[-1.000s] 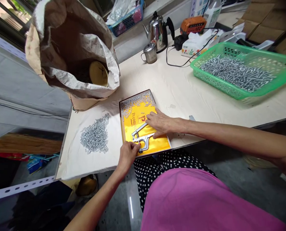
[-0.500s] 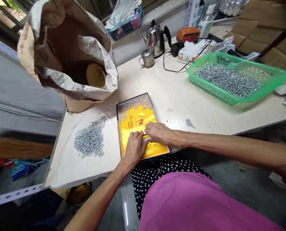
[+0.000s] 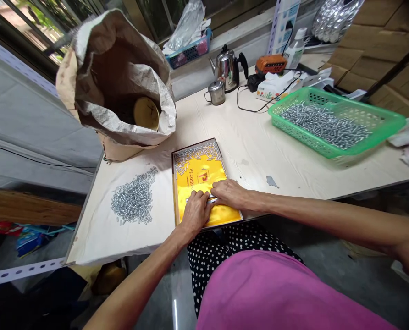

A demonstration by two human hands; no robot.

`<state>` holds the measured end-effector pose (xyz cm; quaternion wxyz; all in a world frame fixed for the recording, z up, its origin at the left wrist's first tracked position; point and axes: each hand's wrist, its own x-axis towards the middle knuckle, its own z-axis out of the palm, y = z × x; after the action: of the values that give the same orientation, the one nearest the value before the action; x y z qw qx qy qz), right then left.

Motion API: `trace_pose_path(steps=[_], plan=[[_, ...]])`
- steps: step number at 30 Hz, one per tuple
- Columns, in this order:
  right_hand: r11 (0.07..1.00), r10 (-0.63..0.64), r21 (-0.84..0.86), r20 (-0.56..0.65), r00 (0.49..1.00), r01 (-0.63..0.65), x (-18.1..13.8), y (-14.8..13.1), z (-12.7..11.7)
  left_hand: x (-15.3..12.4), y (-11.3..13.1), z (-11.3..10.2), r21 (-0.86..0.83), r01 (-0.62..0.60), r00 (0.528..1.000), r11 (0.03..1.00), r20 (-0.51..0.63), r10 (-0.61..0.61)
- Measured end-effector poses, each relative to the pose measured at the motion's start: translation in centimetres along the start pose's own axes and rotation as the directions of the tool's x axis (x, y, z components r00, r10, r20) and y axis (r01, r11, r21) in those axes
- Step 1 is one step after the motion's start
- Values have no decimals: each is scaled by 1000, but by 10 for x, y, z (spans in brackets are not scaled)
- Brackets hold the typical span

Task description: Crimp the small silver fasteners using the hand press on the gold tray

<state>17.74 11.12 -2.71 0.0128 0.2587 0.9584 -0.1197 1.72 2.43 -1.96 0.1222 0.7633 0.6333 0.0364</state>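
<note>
A shallow tray lined with yellow cloth (image 3: 200, 179) lies at the table's near edge, with small metal pins (image 3: 195, 153) heaped at its far end. A metal plier-like tool (image 3: 212, 200) rests on the yellow cloth, almost wholly covered by my hands. My left hand (image 3: 195, 211) lies curled over the tool's near part. My right hand (image 3: 229, 194) presses on it from the right, fingers bent and touching the left hand. A loose pile of the same pins (image 3: 133, 198) lies on the table left of the tray.
A big paper sack (image 3: 117, 78) with a yellow scoop inside stands at the back left. A green basket of pins (image 3: 331, 120) sits at the right. A kettle (image 3: 228, 68), a steel mug (image 3: 217, 92), a cable and a tissue pack stand at the back.
My left hand has moved from the tool's near end up over it, meeting my right hand. The tool, plainly visible a second ago, is now mostly covered. My head has shifted slightly.
</note>
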Motion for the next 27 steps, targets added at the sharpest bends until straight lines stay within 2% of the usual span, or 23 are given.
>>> trace_pose_path(steps=[3, 7, 10, 12, 14, 16, 18, 20, 22, 24, 27], plan=[[1000, -26, -5, -57, 998, 26, -3, 7, -8, -2, 0, 3, 22, 18, 999, 1000, -42, -17], [989, -130, 53, -111, 985, 137, 2, 24, -20, -12, 10, 17, 45, 18, 975, 999, -220, -8], [995, -92, 10, -197, 976, 95, 7, 27, -24, -22, 26, 23, 57, -14, 954, 998, -298, 31], [997, -79, -25, -182, 980, 76, 3, 21, -19, -29, 32, 20, 25, 19, 936, 999, -352, -9], [993, -120, -14, -98, 988, 120, -5, 11, -11, -39, 27, 11, -25, 95, 906, 995, -411, -97], [986, -169, 4, -14, 986, 169, -12, 2, 0, -51, 9, 1, -62, 200, 863, 978, -461, -206], [986, -167, 6, 52, 985, 167, -12, 0, 7, -67, -19, -8, -70, 320, 813, 945, -492, -311], [985, -171, -2, 58, 983, 172, -3, 5, 8, -83, -52, -15, -50, 436, 766, 898, -504, -400], [985, -171, -19, -18, 985, 171, 12, 16, 2, -96, -81, -19, -16, 538, 725, 843, -501, -472], [994, -111, -29, -136, 984, 108, 26, 28, -7, -102, -104, -21, 26, 607, 698, 794, -494, -518], [1000, -3, 6, -270, 963, 4, 32, 37, -16, -96, -125, -24, 87, 640, 708, 764, -452, -542]])
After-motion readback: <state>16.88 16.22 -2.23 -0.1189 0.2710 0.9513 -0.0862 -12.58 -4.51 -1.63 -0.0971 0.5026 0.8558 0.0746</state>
